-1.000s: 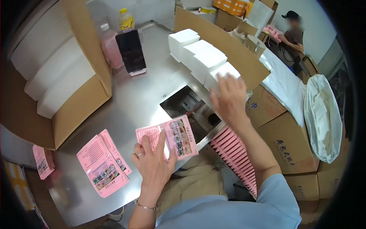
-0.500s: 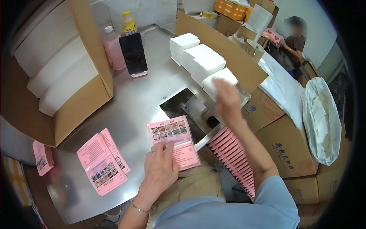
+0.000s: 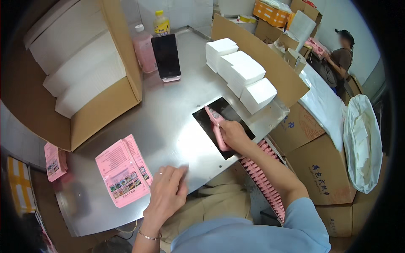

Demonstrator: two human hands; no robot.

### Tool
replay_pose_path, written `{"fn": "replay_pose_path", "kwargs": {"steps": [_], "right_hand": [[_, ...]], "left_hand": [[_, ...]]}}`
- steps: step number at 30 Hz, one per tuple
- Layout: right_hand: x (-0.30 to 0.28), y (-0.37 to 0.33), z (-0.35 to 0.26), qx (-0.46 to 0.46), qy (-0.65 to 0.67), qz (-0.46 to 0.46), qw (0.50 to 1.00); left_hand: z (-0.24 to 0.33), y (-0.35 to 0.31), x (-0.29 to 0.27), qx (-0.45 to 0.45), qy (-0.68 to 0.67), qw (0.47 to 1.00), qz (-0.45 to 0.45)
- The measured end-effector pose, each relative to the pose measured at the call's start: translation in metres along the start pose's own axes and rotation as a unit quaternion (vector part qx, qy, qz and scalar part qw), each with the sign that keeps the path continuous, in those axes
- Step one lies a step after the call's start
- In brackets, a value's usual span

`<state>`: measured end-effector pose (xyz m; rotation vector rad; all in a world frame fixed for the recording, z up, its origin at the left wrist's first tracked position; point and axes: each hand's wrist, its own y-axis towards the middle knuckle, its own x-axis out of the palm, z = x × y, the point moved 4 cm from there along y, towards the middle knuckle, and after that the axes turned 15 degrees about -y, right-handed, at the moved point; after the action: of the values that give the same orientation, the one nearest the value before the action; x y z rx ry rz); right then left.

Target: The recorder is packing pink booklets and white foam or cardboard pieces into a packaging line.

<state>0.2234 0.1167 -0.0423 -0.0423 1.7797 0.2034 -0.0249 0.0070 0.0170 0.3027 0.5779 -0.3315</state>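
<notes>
My right hand (image 3: 233,135) is closed on a pink printed packet (image 3: 217,128), holding it tilted on edge over a dark rectangular opening (image 3: 230,110) in the metal tabletop. By the table's front edge my left hand (image 3: 166,190) has its fingers stretched out and holds nothing. Left of it lies a pile of pink printed packets (image 3: 122,173) showing small food pictures. More pink packets (image 3: 55,162) sit at the far left edge. Beyond the opening stand stacks of folded white paper napkins (image 3: 242,67). Rows of pink packets (image 3: 263,177) fill a box beneath my right forearm.
An open carton (image 3: 107,111) of white napkins stands at the left. A phone (image 3: 166,57) on a stand and two bottles (image 3: 144,48) are at the back. Cartons (image 3: 325,168) and a white plastic bag (image 3: 363,143) crowd the right. Another person (image 3: 341,59) works at the far right.
My right hand has come down from the napkin stacks to the opening and now holds a pink packet. My left hand has left the packet that lay under it. The view has shifted.
</notes>
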Motion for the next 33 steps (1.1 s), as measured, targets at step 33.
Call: {"fn": "replay_pose_path", "kwargs": {"steps": [33], "right_hand": [[-0.064, -0.022, 0.012, -0.163, -0.057, 0.372, 0.912]], "left_hand": [[-0.002, 0.021, 0.051, 0.127, 0.015, 0.992, 0.006]]}}
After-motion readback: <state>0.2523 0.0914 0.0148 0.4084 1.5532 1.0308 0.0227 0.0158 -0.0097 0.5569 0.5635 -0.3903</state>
